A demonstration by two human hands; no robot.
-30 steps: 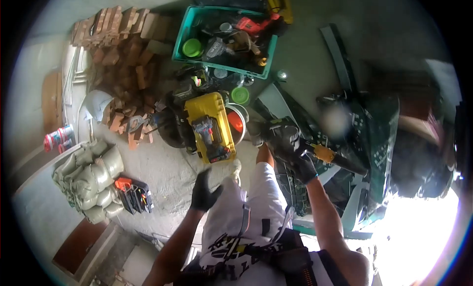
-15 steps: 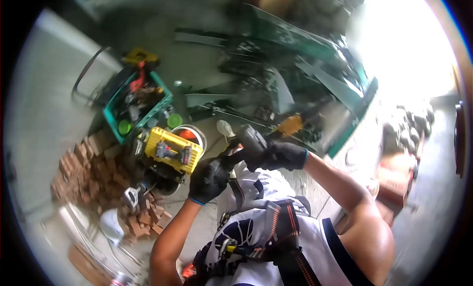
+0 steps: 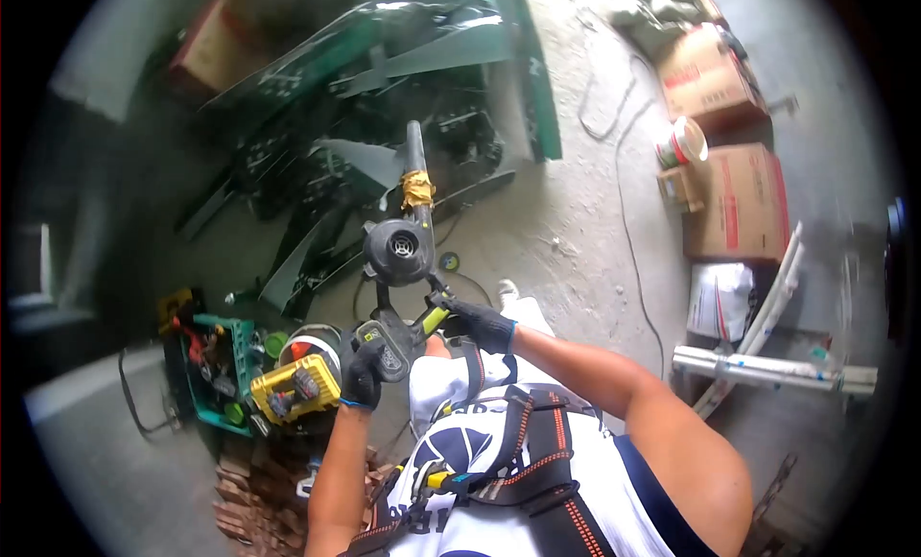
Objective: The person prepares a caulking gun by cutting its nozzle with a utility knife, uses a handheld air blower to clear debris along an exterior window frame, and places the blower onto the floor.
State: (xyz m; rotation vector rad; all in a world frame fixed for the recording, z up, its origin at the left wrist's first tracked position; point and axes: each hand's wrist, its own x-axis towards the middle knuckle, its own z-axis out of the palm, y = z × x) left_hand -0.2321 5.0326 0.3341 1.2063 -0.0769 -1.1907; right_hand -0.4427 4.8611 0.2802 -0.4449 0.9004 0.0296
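A black cordless leaf blower [image 3: 394, 255] with a lime-green handle section is held out in front of my body. Its tube points forward, wrapped partway along with yellow-brown tape [image 3: 417, 189]. On the near end sits a grey battery pack [image 3: 383, 352]. My left hand [image 3: 362, 376], in a black glove, is closed at the battery end. My right hand [image 3: 483, 326], also gloved, is closed on the handle, its fingers partly hidden. Beyond the tube lie dark green panels and glassy strips [image 3: 422, 58] in a heap.
At left stand a teal crate [image 3: 213, 415] of tools and a yellow case [image 3: 331, 373] with a drill on top, over a white bucket. Bricks [image 3: 249, 495] are stacked below. Cardboard boxes [image 3: 758, 197], white pipes [image 3: 767, 367] and a cable [image 3: 628, 245] lie at right.
The view has swung right. The blower, earlier blurred close to my hands and pointing right, now points forward. My hands have moved further apart, the left one at the battery end.
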